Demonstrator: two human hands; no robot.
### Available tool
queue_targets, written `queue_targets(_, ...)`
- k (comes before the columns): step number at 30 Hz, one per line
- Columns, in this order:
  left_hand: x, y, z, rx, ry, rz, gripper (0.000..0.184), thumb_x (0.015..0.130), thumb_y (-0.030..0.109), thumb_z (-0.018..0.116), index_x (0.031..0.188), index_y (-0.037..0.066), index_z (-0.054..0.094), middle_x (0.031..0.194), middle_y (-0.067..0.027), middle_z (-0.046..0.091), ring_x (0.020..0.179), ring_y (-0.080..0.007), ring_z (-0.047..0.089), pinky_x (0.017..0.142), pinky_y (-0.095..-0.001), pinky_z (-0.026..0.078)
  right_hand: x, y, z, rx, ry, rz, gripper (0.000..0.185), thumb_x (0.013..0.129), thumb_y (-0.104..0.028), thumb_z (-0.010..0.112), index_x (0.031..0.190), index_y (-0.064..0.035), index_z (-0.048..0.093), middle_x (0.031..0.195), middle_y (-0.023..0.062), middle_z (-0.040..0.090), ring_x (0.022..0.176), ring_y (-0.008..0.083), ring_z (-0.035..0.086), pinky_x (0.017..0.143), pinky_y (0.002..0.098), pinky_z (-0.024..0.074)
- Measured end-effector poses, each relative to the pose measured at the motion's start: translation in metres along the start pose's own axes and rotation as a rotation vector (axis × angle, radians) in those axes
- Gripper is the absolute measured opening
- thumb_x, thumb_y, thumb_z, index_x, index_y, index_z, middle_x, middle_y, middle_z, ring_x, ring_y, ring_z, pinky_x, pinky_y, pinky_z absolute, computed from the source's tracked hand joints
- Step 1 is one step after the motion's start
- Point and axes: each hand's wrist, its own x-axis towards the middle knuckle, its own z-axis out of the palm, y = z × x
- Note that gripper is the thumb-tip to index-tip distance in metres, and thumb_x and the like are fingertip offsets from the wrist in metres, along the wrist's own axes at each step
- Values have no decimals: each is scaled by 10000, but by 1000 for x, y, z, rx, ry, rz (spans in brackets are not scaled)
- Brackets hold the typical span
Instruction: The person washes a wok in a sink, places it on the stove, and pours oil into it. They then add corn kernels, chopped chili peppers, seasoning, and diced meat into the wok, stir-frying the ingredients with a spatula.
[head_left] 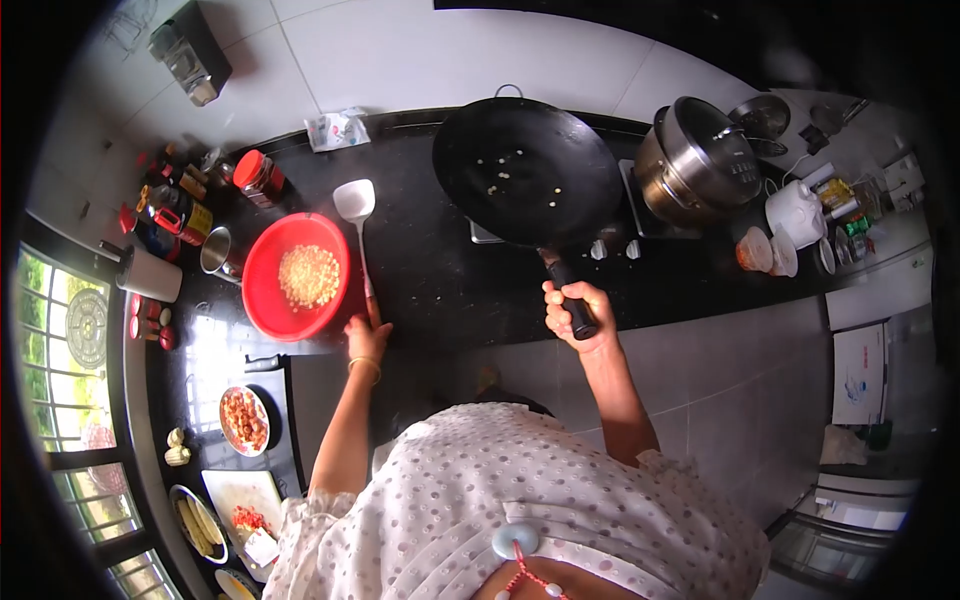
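My right hand (583, 315) is wrapped around the black handle of a wok (520, 215). The wok sits over the stove, and a few pale yellow kernels are scattered on its dark inner surface. Down at the counter's front edge, my left hand (366, 340) is closed on the handle end of a spatula (356, 203), whose white blade lies flat on the counter. Just left of that handle stands a red bowl (256, 262) with corn kernels (309, 276) in it. The left thumb is close to the bowl's rim; whether they touch, I cannot tell.
A lidded steel pot (672, 178) stands on the right burner. Bottles (180, 215), a red-lidded jar (259, 178) and a metal cup (217, 252) crowd the left corner. Nearer me on the left are a knife (264, 364), a plate of chopped meat (245, 420) and a cutting board (240, 488).
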Motion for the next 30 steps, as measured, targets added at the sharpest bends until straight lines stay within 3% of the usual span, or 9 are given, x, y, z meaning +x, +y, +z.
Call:
queue_targets(5, -3, 28, -24, 85, -158, -1, 506, 717, 252, 681, 1072, 34, 393, 1085, -275, 470, 907, -465, 565, 746, -502, 491, 0, -8, 12, -8, 19, 18, 278, 759, -124, 536, 980, 44, 519, 715, 75, 542, 473, 157, 477, 422, 272, 373)
queue_targets(8, 6, 22, -20, -157, -222, -102, 409, 780, 220, 549, 1038, -5, 326, 860, -294, 592, 823, -462, 584, 727, -511, 466, 8, -12, 1, -50, -2, 22, 302, 764, -144, 533, 997, 48, 516, 731, 69, 548, 469, 153, 482, 420, 270, 370)
queue_targets(14, 0, 47, -30, -574, 105, 89, 256, 810, 146, 561, 948, -8, 409, 686, -165, 503, 604, -296, 516, 566, -400, 428, -3, -3, 19, -276, 60, -33, 406, 893, -353, 525, 1046, 23, 518, 823, 131, 615, 558, 191, 592, 428, 276, 439)
queue_targets(17, -20, 84, -53, -892, -7, -7, 211, 876, 162, 533, 982, 15, 424, 727, -8, 447, 623, -71, 443, 531, -220, 378, -16, -18, 23, -1310, 813, -570, 357, 878, -256, 583, 1122, -6, 511, 884, 107, 619, 740, 157, 618, 608, 284, 501)
queue_targets(18, -36, 112, -81, -866, 4, 75, 203, 880, 141, 530, 994, 21, 412, 748, -4, 434, 605, -58, 403, 520, -202, 353, -18, -23, 13, -1590, 807, -956, 379, 856, -212, 617, 1130, 19, 494, 906, 103, 614, 796, 147, 606, 673, 280, 491)
queue_targets(20, -43, 131, -77, -953, 2, 211, 197, 888, 117, 523, 1012, 26, 399, 744, 13, 409, 601, -42, 368, 515, -195, 339, -19, -16, 65, -1337, 485, -1031, 419, 831, -189, 649, 1148, 29, 483, 866, 108, 625, 762, 154, 612, 671, 276, 485)
queue_targets(24, -88, 220, -113, -1092, -292, 242, 257, 879, 101, 535, 1055, 17, 368, 858, -50, 447, 716, -92, 429, 605, -260, 408, 0, 26, 136, -1523, 127, -561, 360, 857, -141, 611, 1110, 78, 477, 868, 103, 615, 782, 156, 616, 714, 252, 478)
queue_targets(27, -120, 252, -100, -1180, -501, 462, 334, 890, 125, 540, 1132, 6, 344, 937, -81, 483, 814, -115, 472, 699, -270, 439, 20, 31, 136, -1903, 331, -608, 406, 783, -273, 658, 912, 81, 507, 719, 174, 606, 656, 226, 617, 630, 327, 486)
queue_targets(30, -129, 266, -129, -1124, -833, 659, 577, 871, 207, 596, 1288, -26, 273, 968, -98, 517, 840, -146, 526, 746, -265, 447, 12, -7, 107, -1036, 374, -493, 246, 780, -190, 630, 824, 25, 520, 704, 117, 589, 567, 208, 606, 501, 317, 501)
